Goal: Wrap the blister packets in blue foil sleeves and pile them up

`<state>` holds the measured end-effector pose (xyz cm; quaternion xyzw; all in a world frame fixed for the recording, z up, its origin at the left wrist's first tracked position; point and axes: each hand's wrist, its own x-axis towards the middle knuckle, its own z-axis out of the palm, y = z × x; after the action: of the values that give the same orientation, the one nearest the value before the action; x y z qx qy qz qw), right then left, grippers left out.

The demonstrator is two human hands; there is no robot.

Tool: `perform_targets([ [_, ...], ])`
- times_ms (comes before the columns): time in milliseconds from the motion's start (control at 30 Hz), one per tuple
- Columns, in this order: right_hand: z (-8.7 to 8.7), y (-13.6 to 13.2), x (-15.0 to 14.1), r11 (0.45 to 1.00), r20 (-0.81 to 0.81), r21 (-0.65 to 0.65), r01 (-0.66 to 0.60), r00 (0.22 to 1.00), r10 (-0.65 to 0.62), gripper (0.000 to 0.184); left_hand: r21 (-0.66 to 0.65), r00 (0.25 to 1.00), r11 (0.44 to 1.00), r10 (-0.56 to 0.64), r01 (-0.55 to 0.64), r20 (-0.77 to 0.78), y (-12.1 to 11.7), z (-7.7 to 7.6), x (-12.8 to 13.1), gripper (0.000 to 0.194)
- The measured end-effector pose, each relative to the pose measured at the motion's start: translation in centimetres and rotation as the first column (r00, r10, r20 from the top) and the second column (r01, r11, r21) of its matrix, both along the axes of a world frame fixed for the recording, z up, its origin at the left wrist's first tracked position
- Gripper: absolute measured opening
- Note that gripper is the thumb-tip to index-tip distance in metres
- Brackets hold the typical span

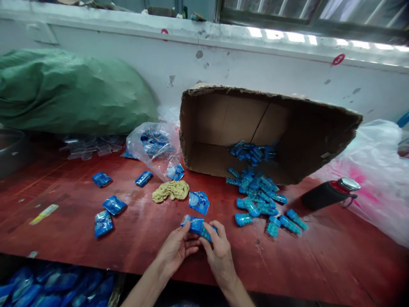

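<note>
My left hand (175, 248) and my right hand (220, 252) meet at the near edge of the red table (319, 256). Both pinch one small blue plastic packet (197, 226) with a blue ridged piece partly inside it. Loose blue ridged pieces (262, 200) spill from a tipped cardboard box (287, 128) just right of my hands. Filled blue packets (108, 209) lie scattered to the left, and another packet (199, 201) lies just beyond my fingers.
A tan crumpled glove (171, 190) lies ahead of my hands. A clear bag of blue packets (153, 145) leans by the box. A green sack (70, 89) fills the back left. A dark bottle (329, 192) and a white-pink bag (377, 179) lie right.
</note>
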<state>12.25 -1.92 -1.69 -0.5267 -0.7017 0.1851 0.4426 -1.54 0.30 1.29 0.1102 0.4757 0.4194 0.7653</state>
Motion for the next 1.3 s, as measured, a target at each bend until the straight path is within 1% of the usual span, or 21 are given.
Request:
perform_targets([
  [67,-0.1,-0.3,-0.4,1.000,-0.025,-0.004,-0.025,0.999,0.025,0.035,0.014,1.000,1.000,0.017,-0.017,-0.018,0.0,-0.2,-0.1,0.025],
  [133,0.3,-0.6,-0.5,0.996,-0.110,-0.042,-0.084,0.991,0.079,0.036,0.028,0.998,0.998,0.054,-0.053,-0.027,0.1,-0.4,-0.2,0.021],
  [200,0.9,-0.8,-0.5,0.979,-0.244,-0.138,-0.152,0.963,0.115,0.034,0.032,0.997,0.996,0.079,-0.079,-0.009,0.1,-0.4,-0.2,0.019],
  [267,1.3,-1.0,-0.4,0.951,-0.372,-0.247,-0.187,0.924,0.085,0.033,0.033,0.995,0.994,0.099,-0.100,0.004,0.1,-0.3,-0.1,0.019],
  [333,1.2,-1.1,-0.5,0.946,-0.416,-0.287,-0.151,0.909,0.019,0.032,0.046,0.992,0.991,0.125,-0.124,-0.003,0.0,-0.1,0.3,0.019],
  [433,0.7,-1.3,-1.1,0.976,-0.378,-0.214,-0.036,0.925,-0.048,0.034,0.077,0.984,0.982,0.173,-0.170,-0.033,-0.2,0.3,0.9,0.020],
  [500,0.5,-1.3,-1.6,0.976,-0.410,-0.215,-0.038,0.911,-0.054,0.033,0.095,0.986,0.982,0.164,-0.162,-0.018,-0.2,0.4,1.1,0.018],
  [567,0.6,-1.0,-1.8,0.946,-0.525,-0.303,-0.114,0.849,-0.066,0.033,0.117,0.995,0.988,0.093,-0.096,0.033,-0.3,0.4,1.0,0.016],
  [633,0.8,-0.6,-1.8,0.887,-0.647,-0.408,-0.217,0.754,-0.113,0.031,0.158,0.996,0.987,0.013,-0.027,0.091,-0.4,0.5,0.8,0.014],
  [700,0.9,-0.3,-1.7,0.851,-0.699,-0.455,-0.263,0.697,-0.158,0.029,0.167,0.992,0.986,-0.003,-0.018,0.124,-0.5,0.6,0.8,0.011],
  [733,1.0,-0.3,-1.6,0.854,-0.693,-0.455,-0.250,0.702,-0.164,0.028,0.154,0.992,0.987,0.019,-0.039,0.128,-0.6,0.8,0.8,0.010],
  [767,1.1,-0.3,-1.5,0.871,-0.669,-0.440,-0.218,0.726,-0.156,0.026,0.128,0.991,0.990,0.049,-0.065,0.125,-0.6,0.9,0.9,0.009],
  [833,1.4,-0.5,-1.4,0.921,-0.580,-0.366,-0.133,0.807,-0.114,0.022,0.079,0.989,0.990,0.107,-0.115,0.101,-0.4,1.2,1.0,0.010],
  [900,2.0,-0.6,-1.3,0.960,-0.474,-0.262,-0.096,0.879,-0.041,0.021,0.064,0.989,0.988,0.134,-0.138,0.064,-0.2,1.5,0.9,0.012],
  [933,2.3,-0.7,-1.3,0.971,-0.436,-0.213,-0.105,0.900,0.001,0.023,0.066,0.991,0.990,0.121,-0.125,0.050,-0.1,1.5,0.7,0.012],
  [1000,2.9,-0.7,-1.0,0.971,-0.400,-0.162,-0.175,0.911,0.098,0.025,0.072,0.997,0.995,0.061,-0.065,0.054,0.2,1.5,0.1,0.010],
  [1067,3.3,-0.5,-0.5,0.949,-0.409,-0.177,-0.260,0.897,0.170,0.028,0.082,0.994,0.997,-0.005,-0.004,0.108,0.3,1.4,-0.7,0.005],
  [1133,3.3,-0.2,-0.1,0.928,-0.441,-0.216,-0.303,0.878,0.183,0.037,0.106,0.982,0.994,-0.058,0.040,0.181,0.2,1.2,-1.4,0.009],
  [1167,3.2,0.0,0.2,0.923,-0.465,-0.232,-0.306,0.868,0.171,0.045,0.120,0.973,0.991,-0.090,0.065,0.215,0.1,1.1,-1.7,0.012],
  [1233,3.0,0.2,0.5,0.907,-0.542,-0.257,-0.333,0.827,0.150,0.062,0.145,0.948,0.981,-0.163,0.126,0.275,-0.1,0.8,-1.8,0.016],
  [1300,2.9,0.4,0.8,0.848,-0.642,-0.284,-0.448,0.746,0.179,0.071,0.162,0.921,0.972,-0.217,0.172,0.325,-0.3,0.5,-1.7,0.019],
])
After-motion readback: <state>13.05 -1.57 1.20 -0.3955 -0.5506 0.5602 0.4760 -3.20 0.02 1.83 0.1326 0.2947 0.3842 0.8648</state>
